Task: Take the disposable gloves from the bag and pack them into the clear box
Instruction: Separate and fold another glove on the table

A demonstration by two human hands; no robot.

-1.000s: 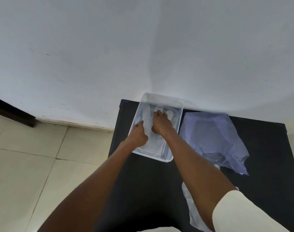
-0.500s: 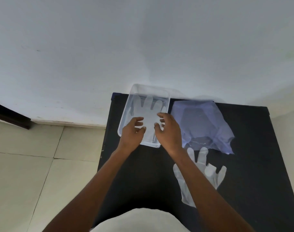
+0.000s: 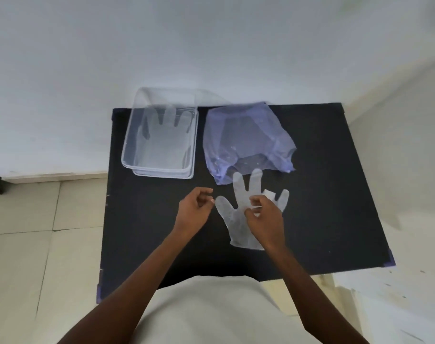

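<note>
Item: translucent white disposable glove on the worktop, thin crinkled plastic film, lying flat with palm spread, fingers pointing away from the person and thumb out to the left. Its cuff end is nearest the person. Two fingertips overlap the near edge of the bag. It lies right of centre on the black rectangular worktop.

Item: translucent white disposable glove in the box, laid flat on the floor of the box, fingers pointing toward the wall. It looks pale and hazy through the box walls.

Item: clear rectangular plastic box, open-topped with rounded corners, at the far left of the worktop, its far end overhanging the worktop edge by the white wall.

Item: pale blue-violet thin plastic bag, crumpled, just right of the box, its mouth facing the person.

Left hand: hovers above bare worktop just left of the loose glove's thumb. The grip is loosely curled, thumb and fingers close together but holding nothing.

Right hand: rests over the palm of the loose glove. Thumb and forefinger are pinched together at the film near the base of the glove's fingers; whether film is actually caught in the grip cannot be told.

Surroundings: cream tiled floor left of the worktop.
</note>
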